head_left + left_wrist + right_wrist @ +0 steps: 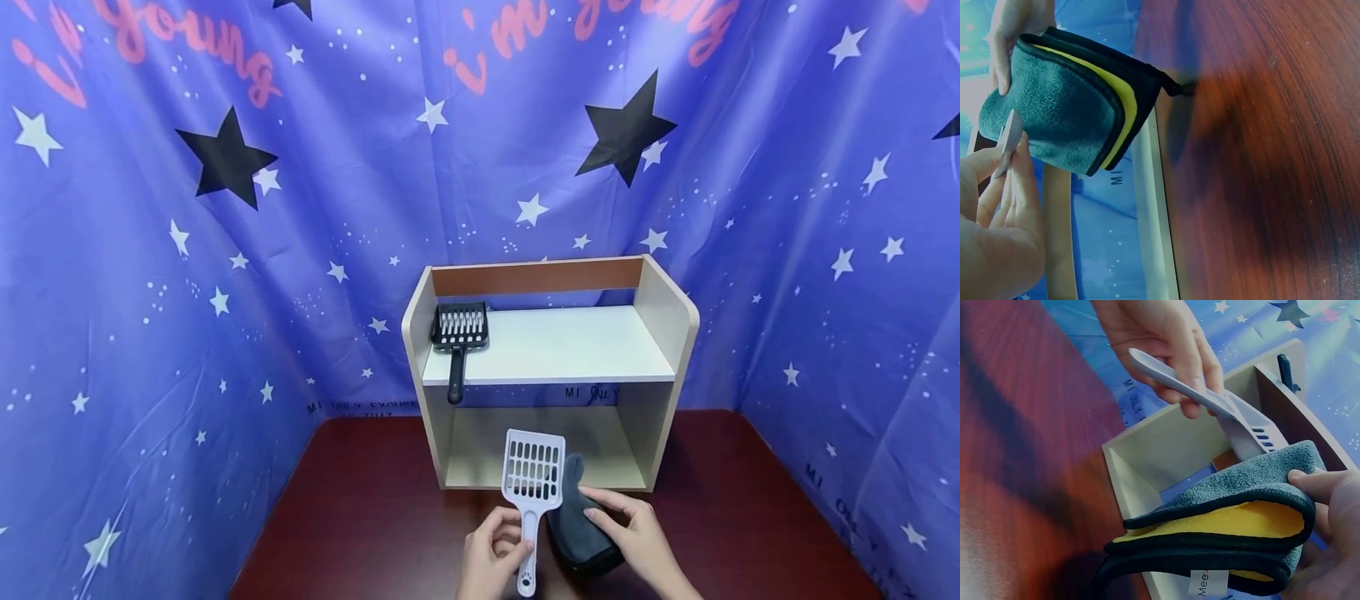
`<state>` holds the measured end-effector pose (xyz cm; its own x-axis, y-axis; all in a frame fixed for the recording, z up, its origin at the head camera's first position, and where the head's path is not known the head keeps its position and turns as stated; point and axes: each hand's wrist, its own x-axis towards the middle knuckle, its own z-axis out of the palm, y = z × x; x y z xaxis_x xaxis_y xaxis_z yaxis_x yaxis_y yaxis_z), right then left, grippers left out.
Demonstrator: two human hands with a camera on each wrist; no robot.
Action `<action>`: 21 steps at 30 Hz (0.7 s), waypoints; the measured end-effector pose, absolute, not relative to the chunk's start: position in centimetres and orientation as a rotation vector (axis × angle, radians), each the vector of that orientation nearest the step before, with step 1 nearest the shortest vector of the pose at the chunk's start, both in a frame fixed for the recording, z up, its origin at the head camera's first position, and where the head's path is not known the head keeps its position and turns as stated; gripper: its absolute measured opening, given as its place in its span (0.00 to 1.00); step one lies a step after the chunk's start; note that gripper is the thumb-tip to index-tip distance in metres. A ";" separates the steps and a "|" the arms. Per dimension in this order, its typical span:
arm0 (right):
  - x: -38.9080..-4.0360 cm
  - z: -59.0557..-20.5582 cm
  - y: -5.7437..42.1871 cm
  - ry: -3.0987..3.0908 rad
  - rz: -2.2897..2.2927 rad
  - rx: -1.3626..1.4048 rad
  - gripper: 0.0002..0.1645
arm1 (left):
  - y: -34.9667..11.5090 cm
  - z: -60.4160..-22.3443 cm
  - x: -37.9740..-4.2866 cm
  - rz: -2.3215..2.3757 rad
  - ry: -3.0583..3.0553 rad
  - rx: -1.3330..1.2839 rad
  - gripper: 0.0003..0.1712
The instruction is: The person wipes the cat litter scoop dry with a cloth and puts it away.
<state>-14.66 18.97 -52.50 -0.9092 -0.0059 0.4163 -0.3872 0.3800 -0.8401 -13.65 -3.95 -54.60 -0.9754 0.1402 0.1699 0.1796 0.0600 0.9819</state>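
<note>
A pale slotted litter scoop (534, 471) stands head-up in my left hand (491, 554), whose thumb and fingers pinch its handle. Just right of it, my right hand (637, 533) grips a folded grey cloth (581, 525) between thumb and fingers. In the right wrist view the cloth (1241, 469) shows a yellow inner side, dark edging and a white label (1209, 582). The scoop's head overlaps the cloth's edge there. From the left wrist, the cloth (1060, 106) is held up above the table, with the scoop's handle (1011, 134) seen end-on in front of it.
A small two-level shelf (555, 342) stands at the back of the dark red table (360, 517). On its upper board, at the left, lies a black slotted scoop (460, 333) with its handle jutting over the front edge. Blue star-printed curtains (337, 208) surround the table.
</note>
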 end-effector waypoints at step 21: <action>-14.0 -52.7 18.4 -2.329 1.485 0.606 0.14 | -4.4 -51.8 -14.8 -2.024 -2.241 -0.263 0.17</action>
